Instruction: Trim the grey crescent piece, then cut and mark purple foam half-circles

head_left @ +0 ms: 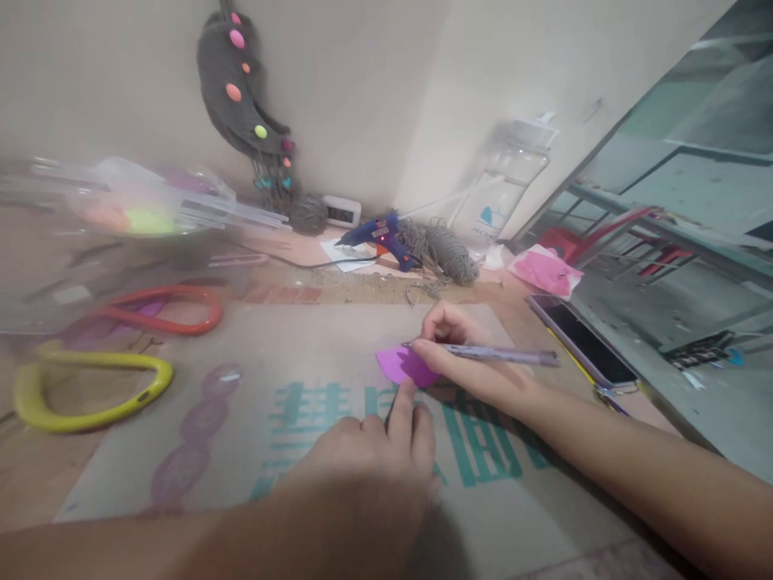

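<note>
Head view: your right hand (450, 334) pinched a pen (507, 354) at the purple paper (398, 364) on the printed sheet (290, 346). Your left hand (374, 459), half-curled, apparently gripping nothing, set one fingertip there, seemingly to steady it.

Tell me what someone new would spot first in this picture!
Probably the bright purple piece near the middle, with the left hand's finger on it and the right hand holding a pen over it. Then perhaps the big yellow loop and red loop at the left, and the dark grey crescent with colourful dots against the wall at the back.
</note>
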A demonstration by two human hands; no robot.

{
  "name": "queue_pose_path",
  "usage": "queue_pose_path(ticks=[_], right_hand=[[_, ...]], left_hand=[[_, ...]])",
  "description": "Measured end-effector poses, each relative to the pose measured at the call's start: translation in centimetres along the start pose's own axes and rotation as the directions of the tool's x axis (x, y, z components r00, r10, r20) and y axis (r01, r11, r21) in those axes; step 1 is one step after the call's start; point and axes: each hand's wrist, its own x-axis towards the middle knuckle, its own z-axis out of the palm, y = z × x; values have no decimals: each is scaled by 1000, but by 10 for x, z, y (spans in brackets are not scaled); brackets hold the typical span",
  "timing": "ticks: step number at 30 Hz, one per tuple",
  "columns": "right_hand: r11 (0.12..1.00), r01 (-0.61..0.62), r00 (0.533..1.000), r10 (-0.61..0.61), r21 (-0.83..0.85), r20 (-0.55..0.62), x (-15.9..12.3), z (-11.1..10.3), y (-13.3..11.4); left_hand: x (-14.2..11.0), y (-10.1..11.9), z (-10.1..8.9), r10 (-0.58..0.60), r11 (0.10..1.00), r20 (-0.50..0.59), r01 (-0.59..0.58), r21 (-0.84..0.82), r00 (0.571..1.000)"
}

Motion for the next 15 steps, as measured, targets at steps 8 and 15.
queue_pose_path(ticks=[8, 15], right_hand=[[986, 144, 959, -159, -81, -235, 11, -27, 9], [998, 64, 988, -61, 17, -139, 9, -29, 20]], left_hand=[[-6, -2, -4, 28, 996, -42, -25, 86, 999], [-2, -13, -11, 116, 993, -168, -109, 52, 979]])
